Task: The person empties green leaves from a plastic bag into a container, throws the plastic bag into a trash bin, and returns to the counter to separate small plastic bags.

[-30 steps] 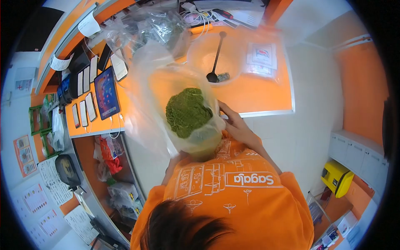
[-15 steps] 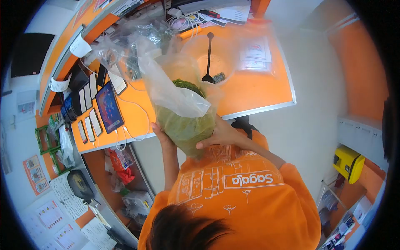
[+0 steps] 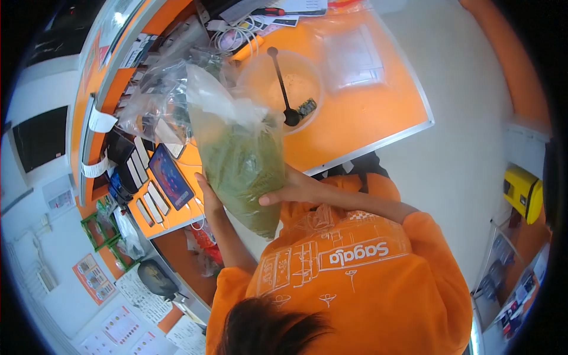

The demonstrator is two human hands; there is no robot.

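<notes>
Bag flap (image 3: pixel 209 93) now up

I am holding the bag (image 3: pixel 242 171) between my left hand (image 3: pixel 212 198) and my right hand (image 3: pixel 296 189), at the near side of the table (image 3: pixel 378 112). Beyond it, to the right, a tub (image 3: pixel 316 77) is standing, with a spoon (image 3: pixel 281 86) and a packet (image 3: pixel 306 108) resting inside, the packet being on the right. A pouch (image 3: pixel 353 59) is lying right of the tub, cables (image 3: pixel 236 39) are lying behind its left side, and a tablet (image 3: pixel 170 177) is resting left of my bag, with phones (image 3: pixel 158 198) lying farther left
</notes>
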